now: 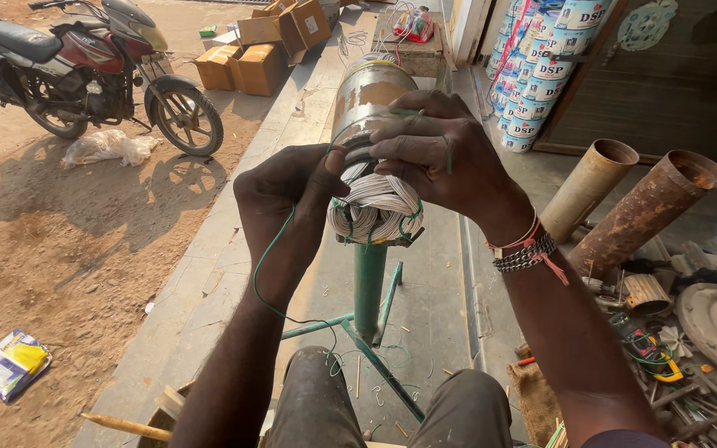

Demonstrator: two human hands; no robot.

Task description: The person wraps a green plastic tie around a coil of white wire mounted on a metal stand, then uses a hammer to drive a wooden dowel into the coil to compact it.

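Note:
A metal cylinder, a motor stator [371, 91], lies on a green stand [369, 286] in front of me, its near end packed with white coil windings [373, 209]. My left hand [284, 207] pinches a thin green cord [269, 274] at the left edge of the windings; the cord hangs down in a loop toward my knees. My right hand [437, 153] rests over the top of the stator end, fingers curled on the windings with the green cord running across them.
A motorcycle [85, 70] and cardboard boxes [251, 54] stand on the dirt at the left. Rusty pipes [641, 211], tools and metal parts [690, 340] lie at the right. Stacked printed tubes [537, 66] lean at the back right.

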